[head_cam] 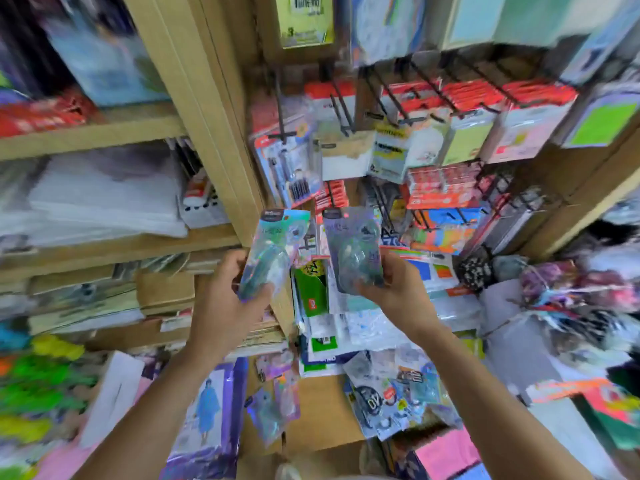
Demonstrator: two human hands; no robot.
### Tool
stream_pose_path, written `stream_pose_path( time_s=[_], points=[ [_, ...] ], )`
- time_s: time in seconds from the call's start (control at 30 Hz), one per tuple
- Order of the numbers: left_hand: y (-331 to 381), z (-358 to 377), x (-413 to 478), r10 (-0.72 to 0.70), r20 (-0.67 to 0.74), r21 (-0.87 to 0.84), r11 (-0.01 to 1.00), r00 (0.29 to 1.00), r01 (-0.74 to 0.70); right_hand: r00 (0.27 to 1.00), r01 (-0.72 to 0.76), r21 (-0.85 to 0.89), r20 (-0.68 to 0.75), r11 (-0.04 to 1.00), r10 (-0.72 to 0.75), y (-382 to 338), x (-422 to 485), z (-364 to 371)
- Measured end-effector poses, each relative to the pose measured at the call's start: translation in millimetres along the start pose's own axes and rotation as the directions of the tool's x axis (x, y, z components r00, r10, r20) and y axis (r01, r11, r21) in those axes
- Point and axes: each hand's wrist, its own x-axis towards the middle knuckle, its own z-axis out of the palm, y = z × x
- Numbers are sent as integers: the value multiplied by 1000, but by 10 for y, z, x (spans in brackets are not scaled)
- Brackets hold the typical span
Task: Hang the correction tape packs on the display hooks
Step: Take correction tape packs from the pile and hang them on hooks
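Raised side by side, the left hand [227, 294] grips one correction tape pack [277, 244] by its lower end and the right hand [398, 289] grips a second pack [351, 244] likewise, both upright, header ends toward the display hooks [341, 105] above and beyond, seemingly nearer the right hand.

Motion blur smears most of the print, so you can read very little. On the yellow-green card [306, 20] at the top, a 3 stands near the lower left corner, and the dark heading above it stays illegible. On a clear pack [375, 403] in the low pile, big white letters on a dark patch may spell DV. The greenish correction tape pack [273, 254] and the bluish correction tape pack [353, 251] each carry a dark header label, too blurred to read.
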Motion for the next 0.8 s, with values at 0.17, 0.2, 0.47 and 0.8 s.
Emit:
stream_pose_path(
  time_s=[0.17,0.2,0.47,0.8],
  points=[
    [583,-314,311,172,-112,39,985,979,-169,980,187,32,-77,982,-184,-641,243,-162],
    [713,-375,359,219,-127,57,975,967,-214,973,216,25,-86,976,-214,-778,275,-197],
    [1437,-855,719,451,-280,9,884,848,-467,872,470,0,-155,883,-464,-1679,462,-452],
    [2198,-1434,1329,557,-481,71,794,677,-603,764,626,16,-212,780,-609,-2698,821,-766]
  ],
)
